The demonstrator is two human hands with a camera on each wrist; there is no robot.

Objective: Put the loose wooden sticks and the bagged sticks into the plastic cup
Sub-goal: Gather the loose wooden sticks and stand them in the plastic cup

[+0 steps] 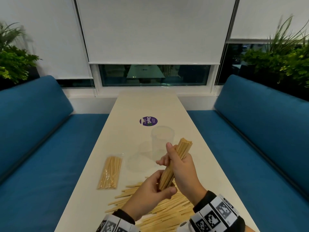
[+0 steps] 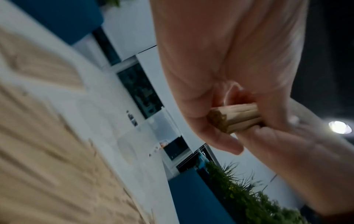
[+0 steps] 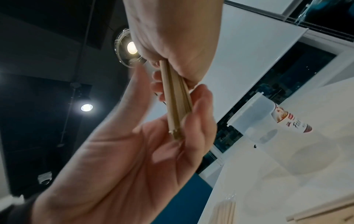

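Both hands hold one tight bundle of wooden sticks (image 1: 175,164) tilted above the table. My right hand (image 1: 173,156) grips its middle, thumb up along the side. My left hand (image 1: 160,188) holds the lower end between thumb and fingers; the left wrist view shows that end (image 2: 233,118) inside the curled fingers. The clear plastic cup (image 1: 163,139) stands upright just beyond the bundle's top, and also shows as the cup (image 3: 254,121) in the right wrist view. The bagged sticks (image 1: 110,173) lie flat to the left. Many loose sticks (image 1: 167,210) are spread under my wrists.
A purple round sticker (image 1: 148,121) sits on the white table (image 1: 147,104) behind the cup. A faint clear round disc (image 1: 138,163) lies left of the cup. Blue bench seats (image 1: 50,148) flank the table on both sides.
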